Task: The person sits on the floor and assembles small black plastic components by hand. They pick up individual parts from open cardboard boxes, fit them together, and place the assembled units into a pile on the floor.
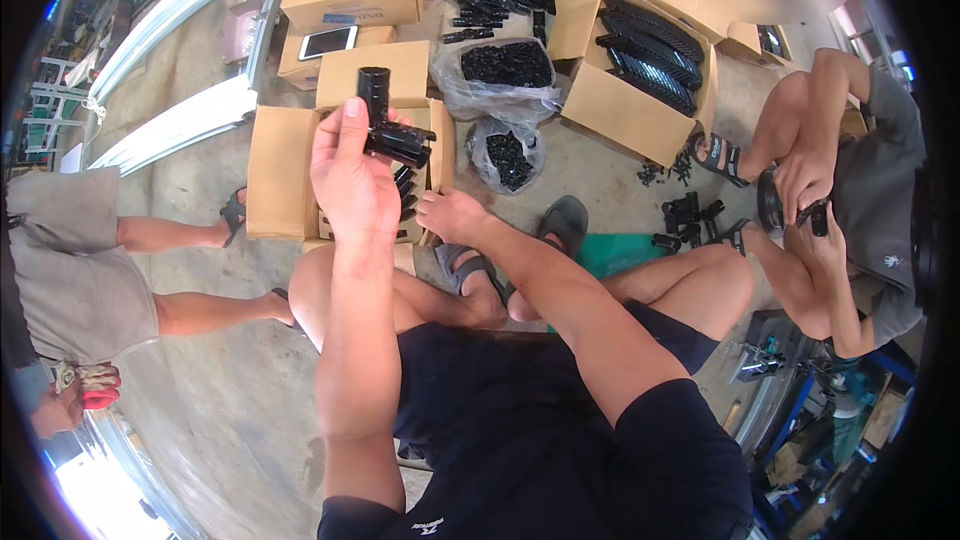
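My left hand (352, 175) is raised over an open cardboard box (280, 175), closed around a glossy black T-shaped pipe fitting (380, 120). One tube of the fitting points away from me, and another points right with a notched end. Inside the box, several black fittings (404, 185) show, partly hidden by my left hand and wrist. My right hand (450, 214) rests at the right wall of that box, its fingers curled over the edge.
Clear bags of small black parts (508, 65) (505, 158) lie beyond the box. At the far right stands a carton of black pieces (650, 55). A seated person (800, 170) handles a black part at right; another person (75, 270) stands left. A tablet (329, 42) lies on cardboard.
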The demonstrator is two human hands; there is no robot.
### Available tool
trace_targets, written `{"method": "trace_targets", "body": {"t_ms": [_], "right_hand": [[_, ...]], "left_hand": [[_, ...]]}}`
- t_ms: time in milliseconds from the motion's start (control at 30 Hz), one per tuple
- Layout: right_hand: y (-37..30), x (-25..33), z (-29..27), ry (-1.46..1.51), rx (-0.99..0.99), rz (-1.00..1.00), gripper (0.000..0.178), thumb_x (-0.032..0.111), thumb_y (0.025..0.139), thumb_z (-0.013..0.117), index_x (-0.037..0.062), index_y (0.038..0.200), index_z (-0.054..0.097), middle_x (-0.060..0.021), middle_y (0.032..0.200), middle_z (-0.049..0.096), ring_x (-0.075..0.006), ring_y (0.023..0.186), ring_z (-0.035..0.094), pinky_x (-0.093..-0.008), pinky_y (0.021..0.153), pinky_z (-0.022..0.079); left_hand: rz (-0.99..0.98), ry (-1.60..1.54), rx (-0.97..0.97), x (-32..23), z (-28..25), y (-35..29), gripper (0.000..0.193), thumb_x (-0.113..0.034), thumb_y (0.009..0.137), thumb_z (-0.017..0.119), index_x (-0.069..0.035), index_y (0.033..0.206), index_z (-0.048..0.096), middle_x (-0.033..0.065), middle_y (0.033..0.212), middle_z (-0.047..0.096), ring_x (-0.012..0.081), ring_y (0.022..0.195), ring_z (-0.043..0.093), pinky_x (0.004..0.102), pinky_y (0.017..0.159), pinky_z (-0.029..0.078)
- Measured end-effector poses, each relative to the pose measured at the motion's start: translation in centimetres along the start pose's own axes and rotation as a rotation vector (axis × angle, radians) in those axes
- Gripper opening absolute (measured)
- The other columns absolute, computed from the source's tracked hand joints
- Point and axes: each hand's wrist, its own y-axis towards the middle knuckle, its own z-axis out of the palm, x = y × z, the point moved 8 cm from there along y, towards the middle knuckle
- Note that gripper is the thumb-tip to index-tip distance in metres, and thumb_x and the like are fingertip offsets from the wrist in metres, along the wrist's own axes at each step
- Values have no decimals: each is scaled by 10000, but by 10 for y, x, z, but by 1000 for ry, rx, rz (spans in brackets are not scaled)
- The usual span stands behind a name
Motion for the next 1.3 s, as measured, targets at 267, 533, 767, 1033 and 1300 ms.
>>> {"method": "trace_targets", "body": {"t_ms": [267, 533, 767, 1033, 1300], "right_hand": [[14, -13, -4, 50, -7, -70, 118, 191, 920, 597, 148, 948, 704, -3, 1043, 663, -216, 1171, 594, -376, 852, 577], [-19, -25, -67, 426, -142, 302, 124, 148, 885, 662, 121, 969, 748, -31, 1085, 697, -268, 1146, 626, -403, 907, 562], [-153, -113, -202, 914, -958, 618, 147, 149, 985, 676, 37, 1062, 732, -53, 923, 727, -173, 837, 661, -317, 798, 541], [-210, -26, -228, 1255, -993, 648, 135, 74, 961, 697, -22, 1056, 697, -74, 1043, 695, -139, 914, 674, -309, 809, 565], [-237, 12, -216, 1044, -749, 468, 588, 53, 839, 771, 89, 1395, 584, -133, 1406, 549, -290, 1186, 622, -389, 968, 551]], "left_hand": [[-4, -37, -5, -11, -9, -23, 194, -179, 1039, 658, -19, 1118, 582, 188, 1088, 700, 251, 946, 693, 417, 882, 596], [20, -46, -7, 5, -12, -25, 125, -134, 1027, 667, -24, 1062, 619, 145, 998, 706, 225, 871, 702, 424, 801, 623], [-164, -19, 22, 48, 14, -49, 153, -111, 992, 717, -13, 1034, 607, 111, 904, 701, 200, 771, 692, 390, 746, 627], [-37, 81, 103, 70, 50, -110, 172, -33, 981, 710, 18, 1114, 613, 100, 981, 718, 136, 821, 691, 258, 785, 571], [-371, 9, 40, 113, 23, -121, 241, -125, 981, 740, -13, 1140, 598, 102, 972, 722, 163, 833, 711, 290, 752, 591]]}}
